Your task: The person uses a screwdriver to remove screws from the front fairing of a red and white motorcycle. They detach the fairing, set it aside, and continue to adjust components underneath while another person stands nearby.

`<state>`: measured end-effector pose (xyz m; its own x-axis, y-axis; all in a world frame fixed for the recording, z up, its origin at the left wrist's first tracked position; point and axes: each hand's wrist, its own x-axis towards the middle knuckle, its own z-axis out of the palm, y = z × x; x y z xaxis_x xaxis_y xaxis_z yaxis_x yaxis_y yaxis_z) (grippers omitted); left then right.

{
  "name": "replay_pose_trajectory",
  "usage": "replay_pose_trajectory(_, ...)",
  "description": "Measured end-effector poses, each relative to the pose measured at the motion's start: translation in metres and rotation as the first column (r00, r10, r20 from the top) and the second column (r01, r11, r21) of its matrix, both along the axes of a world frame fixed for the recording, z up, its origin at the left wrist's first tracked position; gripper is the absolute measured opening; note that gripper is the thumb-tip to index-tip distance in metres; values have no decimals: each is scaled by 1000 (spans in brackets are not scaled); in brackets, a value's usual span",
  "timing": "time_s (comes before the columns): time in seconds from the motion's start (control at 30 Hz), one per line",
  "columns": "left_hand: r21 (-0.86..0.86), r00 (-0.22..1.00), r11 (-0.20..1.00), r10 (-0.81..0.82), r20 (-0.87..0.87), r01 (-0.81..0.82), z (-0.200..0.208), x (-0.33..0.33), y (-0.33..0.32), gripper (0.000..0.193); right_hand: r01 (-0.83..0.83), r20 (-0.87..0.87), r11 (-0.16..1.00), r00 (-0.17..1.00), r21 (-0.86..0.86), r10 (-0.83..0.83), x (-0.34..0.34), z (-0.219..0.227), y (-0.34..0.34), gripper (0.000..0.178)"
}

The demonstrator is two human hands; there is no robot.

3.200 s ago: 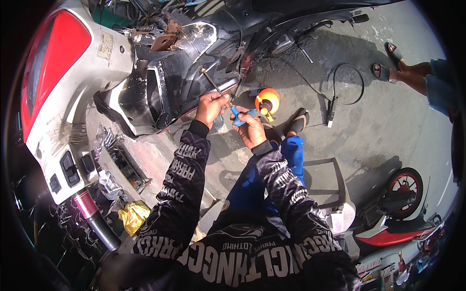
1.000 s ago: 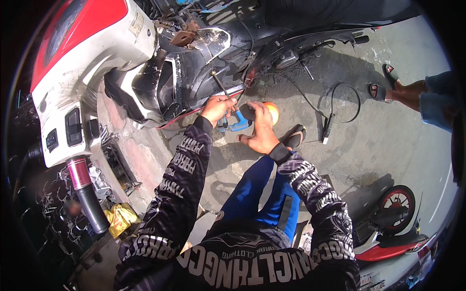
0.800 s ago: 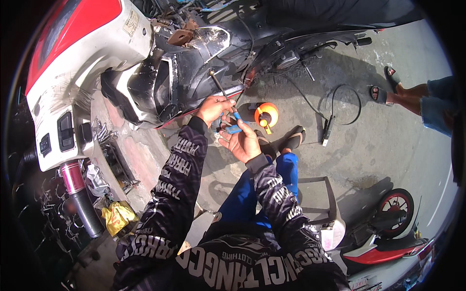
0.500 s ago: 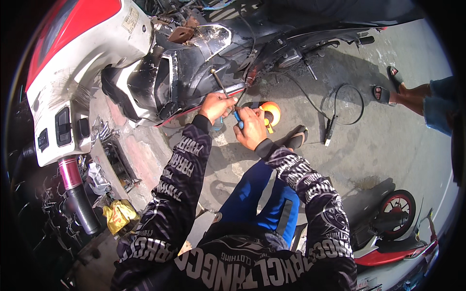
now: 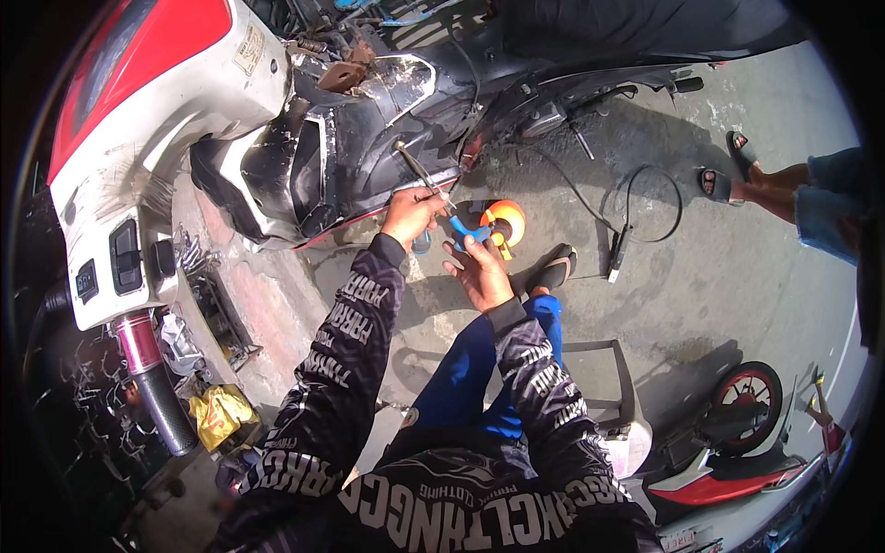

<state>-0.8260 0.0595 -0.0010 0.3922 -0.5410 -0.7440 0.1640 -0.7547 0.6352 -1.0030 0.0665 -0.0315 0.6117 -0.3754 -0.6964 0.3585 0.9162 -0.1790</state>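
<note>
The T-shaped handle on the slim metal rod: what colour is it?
The T-shaped handle is blue, seen best in the head view.

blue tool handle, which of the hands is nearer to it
Right. The right hand is at the blue tool handle, its thumb apparently touching it; the left hand is farther off, gripping the metal shaft.

Shiny metal and smooth plastic at the grip — rough concrete floor [image 5: 572, 304] below.
In the left hand [image 5: 412, 217], the metal shaft [image 5: 417, 168] is smooth with a dull shine; right of the grip, the blue handle [image 5: 475, 234] and orange container [image 5: 513, 216] look like smooth plastic. Left of the grip, the white scooter panel [image 5: 184, 134] is glossy but scuffed — lower left, the yellow bag [image 5: 221, 415] is shiny, crinkled; below, blue trousers [image 5: 461, 364] are cloth.
</note>
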Motion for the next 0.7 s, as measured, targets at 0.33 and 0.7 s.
replay_pose_trajectory(0.33, -64, 667, 982, -73, 742, 179, 29, 11, -27, 26, 19, 111, 999, 994, -42, -14, 9, -18, -9, 42)
replay_pose_trajectory(0.7, -8, 905, 999, 33, 424, -33, 22, 35, -15, 44, -652, -615, -445, 749, -615, -247, -1, 23, -39, 63)
